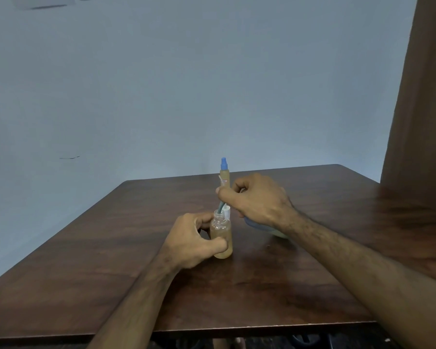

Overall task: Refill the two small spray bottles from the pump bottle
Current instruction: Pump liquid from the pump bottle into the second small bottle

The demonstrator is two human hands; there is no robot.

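A small clear bottle holding yellowish liquid stands uncapped at the table's middle. My left hand grips its body from the left. My right hand is just above and to the right, fingers curled and pinching a thin blue-green tube whose lower end enters the bottle's neck. A small white part shows right behind the neck. A slim, tall spray bottle with a blue spray top stands upright behind my right hand. Under my right wrist lies a bluish, pale object, mostly hidden; I cannot tell whether it is the pump bottle.
The dark wooden table has its front edge close to me. A pale blue wall rises behind it, and a brown curtain hangs at the right, by the table's far right corner.
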